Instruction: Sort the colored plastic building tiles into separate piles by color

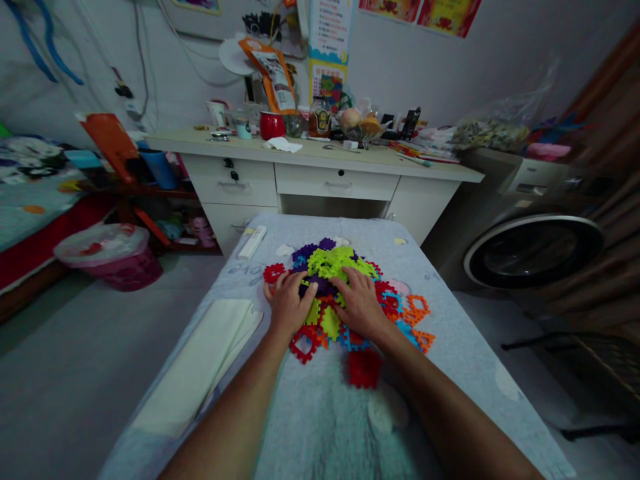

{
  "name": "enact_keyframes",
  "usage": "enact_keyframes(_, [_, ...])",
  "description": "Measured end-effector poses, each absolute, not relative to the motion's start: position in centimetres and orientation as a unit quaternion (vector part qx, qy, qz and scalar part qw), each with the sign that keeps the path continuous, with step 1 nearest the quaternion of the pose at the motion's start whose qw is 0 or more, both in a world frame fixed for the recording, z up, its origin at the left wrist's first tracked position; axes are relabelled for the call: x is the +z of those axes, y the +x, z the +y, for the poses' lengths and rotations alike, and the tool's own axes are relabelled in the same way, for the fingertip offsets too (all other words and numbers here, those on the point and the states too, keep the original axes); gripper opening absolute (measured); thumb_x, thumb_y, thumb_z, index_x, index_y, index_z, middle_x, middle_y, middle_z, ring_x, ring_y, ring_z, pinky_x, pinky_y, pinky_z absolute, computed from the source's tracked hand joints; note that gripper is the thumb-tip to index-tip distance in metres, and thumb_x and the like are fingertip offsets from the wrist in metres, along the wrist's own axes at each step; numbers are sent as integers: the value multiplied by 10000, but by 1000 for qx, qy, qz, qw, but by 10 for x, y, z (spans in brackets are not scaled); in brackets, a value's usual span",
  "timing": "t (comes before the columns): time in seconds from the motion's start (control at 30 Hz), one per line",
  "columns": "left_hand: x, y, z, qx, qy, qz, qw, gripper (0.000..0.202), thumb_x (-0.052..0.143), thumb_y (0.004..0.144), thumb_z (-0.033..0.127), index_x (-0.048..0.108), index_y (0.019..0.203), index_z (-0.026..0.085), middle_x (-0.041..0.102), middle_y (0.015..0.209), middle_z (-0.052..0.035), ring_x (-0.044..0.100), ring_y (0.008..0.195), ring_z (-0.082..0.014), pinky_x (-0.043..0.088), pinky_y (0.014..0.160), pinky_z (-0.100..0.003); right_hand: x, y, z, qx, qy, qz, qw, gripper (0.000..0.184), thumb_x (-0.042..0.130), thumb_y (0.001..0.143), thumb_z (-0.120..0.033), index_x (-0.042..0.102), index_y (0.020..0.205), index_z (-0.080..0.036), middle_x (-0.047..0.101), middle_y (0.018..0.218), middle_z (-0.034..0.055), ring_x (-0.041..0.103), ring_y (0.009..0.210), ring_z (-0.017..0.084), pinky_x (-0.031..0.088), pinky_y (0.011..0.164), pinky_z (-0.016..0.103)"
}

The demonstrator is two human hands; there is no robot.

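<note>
A heap of toothed plastic building pieces in several colours lies on a cloth-covered table. Lime-green pieces (331, 261) top the heap, with dark purple pieces (320, 287) beneath them. My left hand (289, 303) rests at the heap's left side, thumb and fingers apart, touching purple pieces. Opposite it, my right hand (361, 301) lies with spread fingers over the lime-green pieces. Neither hand visibly grips a piece, though some fingertips are partly hidden. Orange pieces (418, 309) spread to the right. Closest to me sits a red square piece (364, 369).
The table's blue cloth (320, 427) carries a folded white cloth (200, 360) at left and a white remote control (253, 243) near the back left. Beyond stands a cluttered white desk (240, 180). A washing machine (525, 227) is at right, a pink lined bin (115, 260) at left.
</note>
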State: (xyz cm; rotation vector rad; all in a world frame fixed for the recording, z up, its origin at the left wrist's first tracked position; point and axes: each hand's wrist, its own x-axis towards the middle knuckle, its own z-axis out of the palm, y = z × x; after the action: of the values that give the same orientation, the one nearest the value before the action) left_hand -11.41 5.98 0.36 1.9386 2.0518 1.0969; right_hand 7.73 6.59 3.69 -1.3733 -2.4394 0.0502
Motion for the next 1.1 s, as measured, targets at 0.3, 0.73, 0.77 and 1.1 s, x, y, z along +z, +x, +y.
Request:
enact_keyframes(0.3, [6,-107,56,320,702,633,67,374,488,914,500,654,1173,288,677,1246,-48,481,1281,-298,123,1142,-617,37,104,84,12,-504,-847,167,684,656,689,-135,539,1354,-242,401,1499,157,331,1392,325,250,1116,526])
enact_keyframes(0.73, [9,-107,55,321,752,565,109,359,505,905,500,667,1159,306,676,1233,-36,495,1267,-271,112,1163,-592,37,128,144,5,-568,-815,117,598,517,762,-69,554,1344,-205,458,1473,130,421,1346,274,331,1093,421])
enact_keyframes(0.77, [9,-108,55,325,754,559,116,367,497,910,496,658,1177,303,674,1237,-39,495,1269,-267,107,1168,-585,39,128,149,6,-572,-813,110,595,510,771,-72,547,1350,-204,470,1466,130,429,1340,274,334,1089,423])
enact_keyframes(1.1, [4,-116,65,447,697,554,90,342,417,958,400,660,1121,223,669,1195,-65,569,1161,-215,372,1066,-426,73,93,181,-7,-653,-748,119,551,508,849,-220,477,1397,-171,602,1327,158,517,1242,307,330,1064,475])
